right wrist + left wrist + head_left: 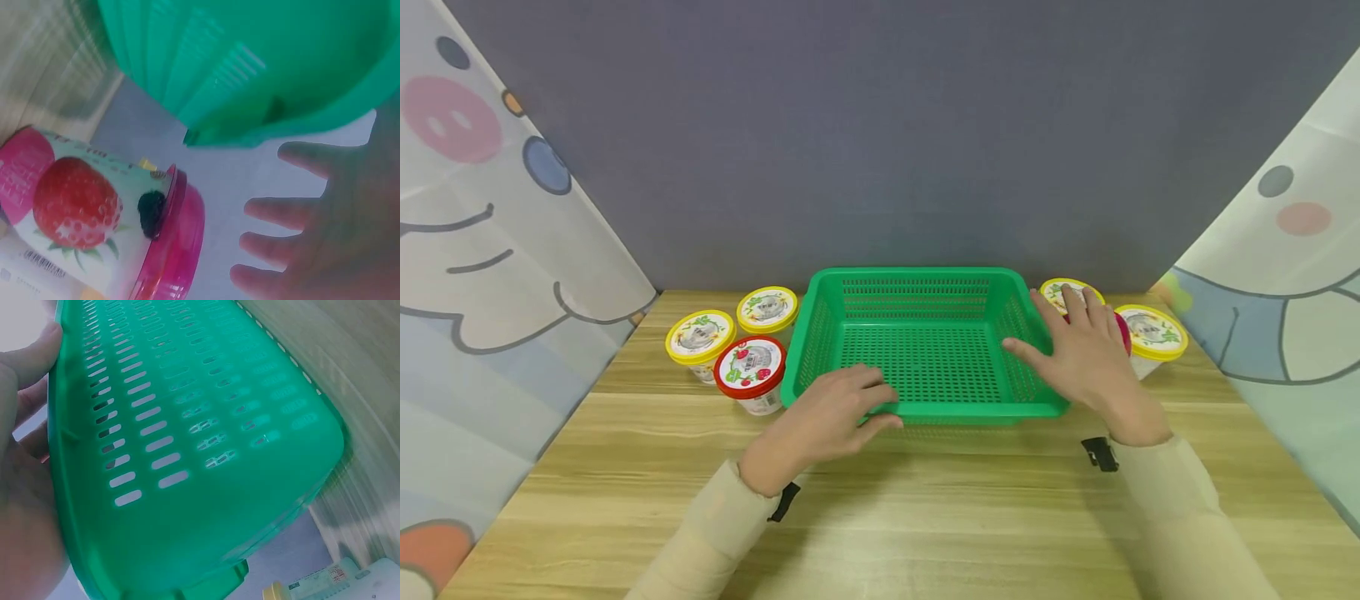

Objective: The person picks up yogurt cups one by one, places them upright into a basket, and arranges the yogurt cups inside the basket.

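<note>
**Steady the basket, then come down square on the pink lid**

My left hand (835, 414) has its fingers bent over the near rim of the green basket (970, 410), thumb on the outer side, so I hold that edge. My right hand (1086, 358) is wide, fingers spread, with nothing in it. It hangs by the basket's right end, over the pink-lidded tub (106, 215); the right wrist view shows a gap between fingertips and lid. That tub stands just outside the basket, between one yellow-lidded tub (1152, 333) on its right and another behind.

I judge the step in hand to be a reach for the pink-lidded tub. To do it well, I should keep the left hold light: enough to stop the basket sliding on the table (925, 517), not enough to tip it. The right thumb wants room on the basket side, since the rim sits close there; I cannot tell whether my palm brushes it. Best to centre over the lid, then close evenly below its edge. A skewed grip could nudge the neighbouring tubs.
</note>
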A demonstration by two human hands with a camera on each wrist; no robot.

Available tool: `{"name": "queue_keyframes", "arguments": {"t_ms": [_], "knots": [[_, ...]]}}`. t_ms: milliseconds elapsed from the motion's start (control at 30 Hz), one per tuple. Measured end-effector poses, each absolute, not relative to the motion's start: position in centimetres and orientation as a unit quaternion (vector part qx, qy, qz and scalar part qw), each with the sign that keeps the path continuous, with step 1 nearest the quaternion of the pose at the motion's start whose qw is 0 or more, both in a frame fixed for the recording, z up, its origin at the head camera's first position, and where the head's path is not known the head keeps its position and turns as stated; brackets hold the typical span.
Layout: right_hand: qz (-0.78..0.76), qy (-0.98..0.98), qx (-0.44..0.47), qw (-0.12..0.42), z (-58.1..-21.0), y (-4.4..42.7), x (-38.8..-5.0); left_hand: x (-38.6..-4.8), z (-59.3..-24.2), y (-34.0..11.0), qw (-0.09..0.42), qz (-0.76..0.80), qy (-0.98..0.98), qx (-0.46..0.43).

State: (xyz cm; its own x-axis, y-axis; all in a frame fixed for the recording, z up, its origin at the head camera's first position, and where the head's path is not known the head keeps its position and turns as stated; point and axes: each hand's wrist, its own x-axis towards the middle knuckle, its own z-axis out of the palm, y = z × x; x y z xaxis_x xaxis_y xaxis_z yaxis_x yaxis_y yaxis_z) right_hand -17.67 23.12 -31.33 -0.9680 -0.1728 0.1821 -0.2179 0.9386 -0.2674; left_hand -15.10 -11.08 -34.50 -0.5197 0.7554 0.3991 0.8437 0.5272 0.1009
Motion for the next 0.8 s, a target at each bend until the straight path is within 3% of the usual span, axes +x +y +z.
{"name": "queue_keyframes", "arguments": {"t_ms": [533, 800], "knots": [[0.161, -0.979, 0.083, 0.091, -32.1, 25.5, -18.5, -15.1, -34.9, -11.1, 0.202, -0.139, -0.838, -0.487], [0.161, -0.980, 0.063, 0.099, -32.5, 26.8, -19.3, -15.3, -35.0, -11.1, 0.195, -0.138, -0.845, -0.478]]}}
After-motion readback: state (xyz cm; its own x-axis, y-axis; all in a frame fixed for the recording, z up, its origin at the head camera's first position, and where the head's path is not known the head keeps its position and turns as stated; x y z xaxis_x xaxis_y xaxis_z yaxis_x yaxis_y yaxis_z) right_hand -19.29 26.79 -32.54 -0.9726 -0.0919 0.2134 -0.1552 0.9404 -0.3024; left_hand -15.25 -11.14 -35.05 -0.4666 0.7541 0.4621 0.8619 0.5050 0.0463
